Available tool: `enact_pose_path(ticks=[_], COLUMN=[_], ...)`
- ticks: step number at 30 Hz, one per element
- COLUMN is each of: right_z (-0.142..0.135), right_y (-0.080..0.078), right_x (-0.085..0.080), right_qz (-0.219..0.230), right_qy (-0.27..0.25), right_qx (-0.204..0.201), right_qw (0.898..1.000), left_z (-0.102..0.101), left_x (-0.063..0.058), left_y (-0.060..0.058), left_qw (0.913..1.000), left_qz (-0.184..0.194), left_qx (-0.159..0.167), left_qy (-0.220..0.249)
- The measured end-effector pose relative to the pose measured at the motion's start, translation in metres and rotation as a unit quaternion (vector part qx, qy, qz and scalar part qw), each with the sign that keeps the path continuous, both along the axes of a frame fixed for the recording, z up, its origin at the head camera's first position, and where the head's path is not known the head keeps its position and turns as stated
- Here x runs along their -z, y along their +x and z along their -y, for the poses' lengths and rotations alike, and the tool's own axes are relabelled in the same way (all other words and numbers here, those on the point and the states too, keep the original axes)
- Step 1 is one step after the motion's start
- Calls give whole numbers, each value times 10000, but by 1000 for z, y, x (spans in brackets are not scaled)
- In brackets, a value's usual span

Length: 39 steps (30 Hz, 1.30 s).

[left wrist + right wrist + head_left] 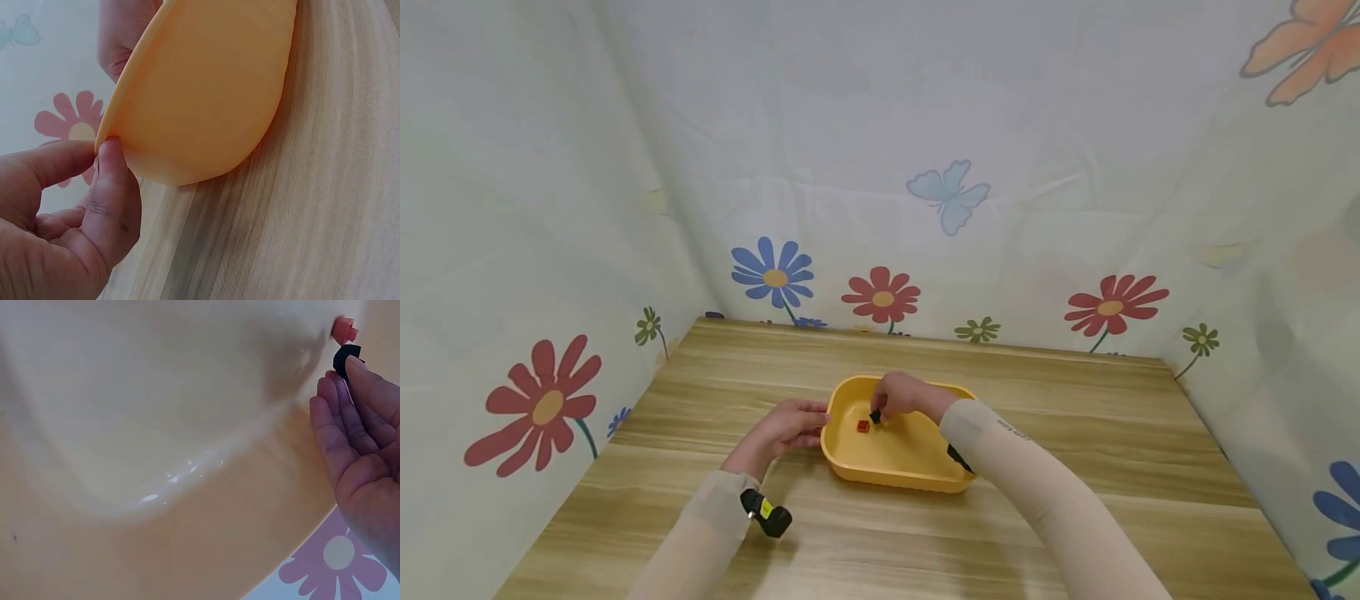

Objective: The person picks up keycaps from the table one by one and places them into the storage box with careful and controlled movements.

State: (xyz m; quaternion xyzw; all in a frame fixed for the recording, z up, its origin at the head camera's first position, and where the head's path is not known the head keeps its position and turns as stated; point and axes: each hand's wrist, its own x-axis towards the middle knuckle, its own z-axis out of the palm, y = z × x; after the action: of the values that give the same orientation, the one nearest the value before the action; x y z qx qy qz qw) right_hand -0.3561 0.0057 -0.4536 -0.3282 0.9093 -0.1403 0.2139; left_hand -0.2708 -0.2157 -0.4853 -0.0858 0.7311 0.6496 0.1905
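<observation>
A yellow plastic basin (898,478) with rounded corners stands on the wooden table. My left hand (784,428) pinches its left rim between thumb and fingers, as the left wrist view also shows on the basin's wall (200,87). Inside the basin, my right hand (904,395) holds a small black piece (344,360) between thumb and fingertips, low over the floor. Just beside it lies a small red piece (862,426), blocky with a notched edge (344,330). The exact kind of both pieces is too small to tell.
The wood-grain table (760,358) extends around the basin on all sides. A white cloth (850,108) printed with flowers and butterflies hangs behind it and at both sides. Each wrist carries a black strapped device, the left one (767,512) plainly visible.
</observation>
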Motion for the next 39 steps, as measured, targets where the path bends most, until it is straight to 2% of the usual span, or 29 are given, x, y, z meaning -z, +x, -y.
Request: enact_pose_path(ticks=[10, 22, 39], right_z=[1, 0, 2], right_y=[-1, -2, -1], right_x=[8, 10, 12], right_qz=[-149, -28, 67], right_qy=[96, 176, 156], right_qx=[-176, -211, -87], right_qw=[9997, 9996, 9998], left_z=[0, 0, 1], left_x=[0, 1, 5], left_y=[0, -1, -3], left_qw=[10000, 10000, 9999], left_qz=[45, 2, 18], left_qx=[-71, -41, -99], left_qy=[3, -14, -6])
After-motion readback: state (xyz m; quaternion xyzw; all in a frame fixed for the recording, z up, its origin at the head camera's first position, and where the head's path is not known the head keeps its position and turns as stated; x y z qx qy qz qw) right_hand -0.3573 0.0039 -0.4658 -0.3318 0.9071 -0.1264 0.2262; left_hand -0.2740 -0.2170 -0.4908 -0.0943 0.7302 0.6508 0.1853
